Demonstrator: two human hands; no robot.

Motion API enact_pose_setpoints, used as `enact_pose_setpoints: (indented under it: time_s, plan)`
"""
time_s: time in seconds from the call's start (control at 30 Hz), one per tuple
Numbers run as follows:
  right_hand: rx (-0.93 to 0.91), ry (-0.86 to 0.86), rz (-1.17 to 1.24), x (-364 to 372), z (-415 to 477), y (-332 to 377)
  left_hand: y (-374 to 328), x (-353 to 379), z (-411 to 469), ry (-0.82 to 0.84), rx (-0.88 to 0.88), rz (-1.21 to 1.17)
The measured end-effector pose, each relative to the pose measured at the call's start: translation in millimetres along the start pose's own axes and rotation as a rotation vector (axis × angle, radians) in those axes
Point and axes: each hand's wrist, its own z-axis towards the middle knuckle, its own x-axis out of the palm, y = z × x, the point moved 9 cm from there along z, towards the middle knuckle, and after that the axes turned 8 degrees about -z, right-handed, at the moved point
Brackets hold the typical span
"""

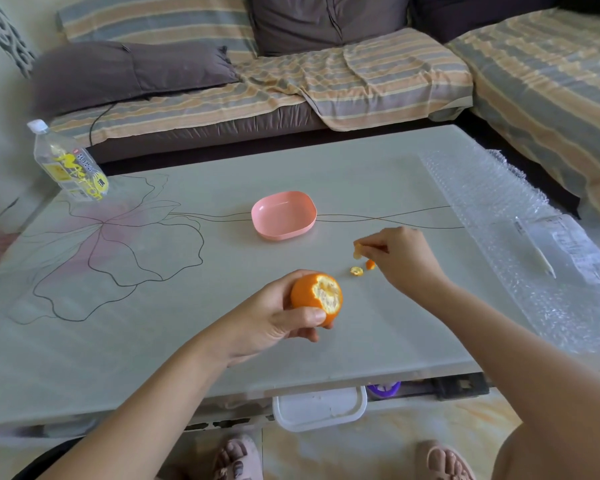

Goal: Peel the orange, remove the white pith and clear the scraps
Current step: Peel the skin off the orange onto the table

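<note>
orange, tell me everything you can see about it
The orange is round with a bright, glossy rind, mostly unpeeled. A ragged patch at the top right is torn away, showing pale white pith. The left hand grips it over the table, thumb across the front, fingers behind.

Left hand (pixel 274 322), right hand (pixel 404 259), forearms (pixel 160 403) bare; pale pink sandals (pixel 442 459), possibly strappy.
</note>
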Motion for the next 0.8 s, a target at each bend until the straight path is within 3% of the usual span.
enact_pose_setpoints:
  time_s: [0.43,0.6,0.7,0.8]
  plan:
    - [0.017,0.068,-0.162,18.1,5.6,-14.2,11.6,-23.6,5.2,-0.105,-0.067,-0.124]
    - [-0.174,0.015,0.052,-4.2,-13.4,30.5,9.5,-20.4,3.2,-0.109,-0.08,-0.056]
    - [-0.394,0.128,0.189,-6.6,-35.1,63.0,8.6,-20.2,5.2,-0.105,-0.078,0.05]
    - [-0.586,0.193,0.127,-3.3,-53.6,79.3,5.9,-16.7,7.2,-0.069,-0.054,0.124]
